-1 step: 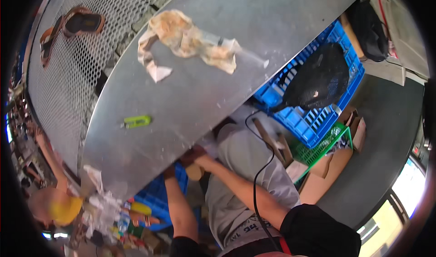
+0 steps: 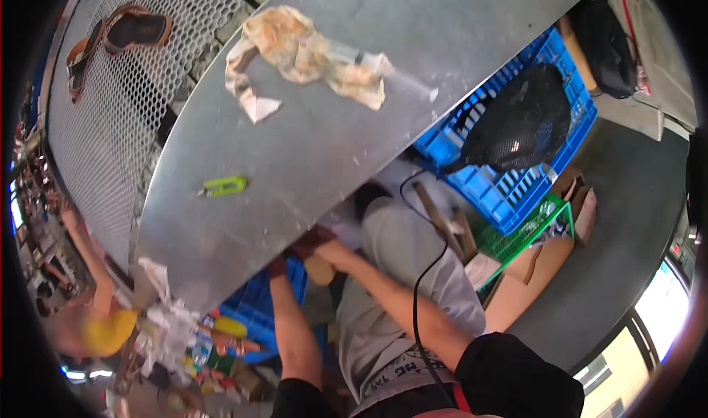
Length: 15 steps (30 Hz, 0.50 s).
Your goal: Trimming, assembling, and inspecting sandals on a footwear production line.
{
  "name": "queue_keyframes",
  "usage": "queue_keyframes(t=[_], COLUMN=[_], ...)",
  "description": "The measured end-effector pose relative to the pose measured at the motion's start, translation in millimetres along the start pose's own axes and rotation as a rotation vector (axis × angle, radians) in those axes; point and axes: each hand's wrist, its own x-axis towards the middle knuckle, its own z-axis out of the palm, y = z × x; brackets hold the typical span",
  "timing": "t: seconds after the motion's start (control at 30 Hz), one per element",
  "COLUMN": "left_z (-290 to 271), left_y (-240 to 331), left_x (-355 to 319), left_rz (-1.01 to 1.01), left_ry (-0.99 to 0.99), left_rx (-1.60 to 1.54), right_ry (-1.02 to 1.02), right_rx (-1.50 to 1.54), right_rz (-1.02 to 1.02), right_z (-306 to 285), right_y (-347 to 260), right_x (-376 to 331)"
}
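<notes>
Grey sheet-metal table (image 2: 383, 108) w/ both hands at its near edge: left hand (image 2: 278, 265) tucked under, grip not visible; right hand (image 2: 313, 239) partly hidden, closure unclear. Small tan block (image 2: 321, 269) just beside. Progress not determinable.

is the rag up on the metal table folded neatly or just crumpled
Crumpled. The stained rag lies in an uneven, bunched heap on the metal table, one corner trailing loose.

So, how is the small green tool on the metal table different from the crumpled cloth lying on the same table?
The green tool is small, rigid and bright green; the crumpled cloth is much larger, soft and pale with tan stains. The green tool has a neat, narrow shape, while the crumpled cloth is spread out in irregular folds. The green tool lies nearer the person's hands; the crumpled cloth lies farther away. Both rest untouched on the metal table.
</notes>
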Motion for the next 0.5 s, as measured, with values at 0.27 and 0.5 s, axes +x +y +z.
queue_keyframes(t=[0.27,0.5], left_z=[39,155], left_y=[67,119], left_x=[-138,-167], left_rz=[-0.238,-0.333], left_ry=[-0.411,-0.495], left_rx=[-0.336,-0.167], right_ry=[-0.177,0.007], right_rx=[0.023,0.170], right_rz=[0.209,0.208], right_z=[-28,-68], right_y=[-37,-105], right_x=[-29,-36])
